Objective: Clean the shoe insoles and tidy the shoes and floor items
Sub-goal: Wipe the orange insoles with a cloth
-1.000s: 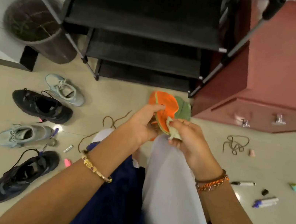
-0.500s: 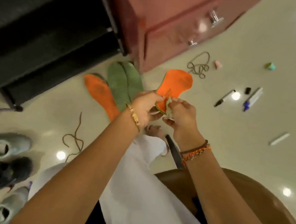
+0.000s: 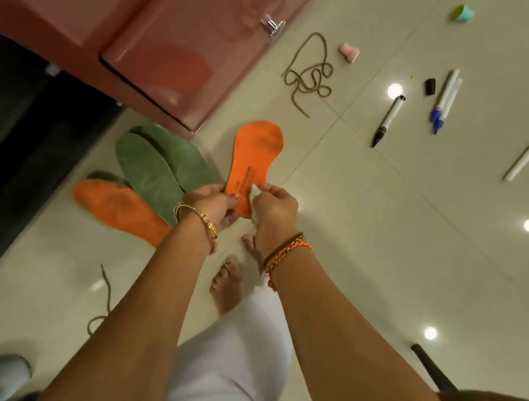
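Flat orange foam insole (image 3: 252, 160): long axis upright in view, toe away from you; your left hand (image 3: 212, 201) grips its heel, right hand (image 3: 273, 201) pinches a pale wipe (image 3: 255, 192) against it.

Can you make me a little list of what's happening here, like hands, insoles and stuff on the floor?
left hand: grips held orange insole at its heel end
right hand: pinches pale wipe against that insole
floor insoles: two green insoles, one orange insole, beside red cabinet
brown shoelace: loose on floor
markers: lying on floor, right side
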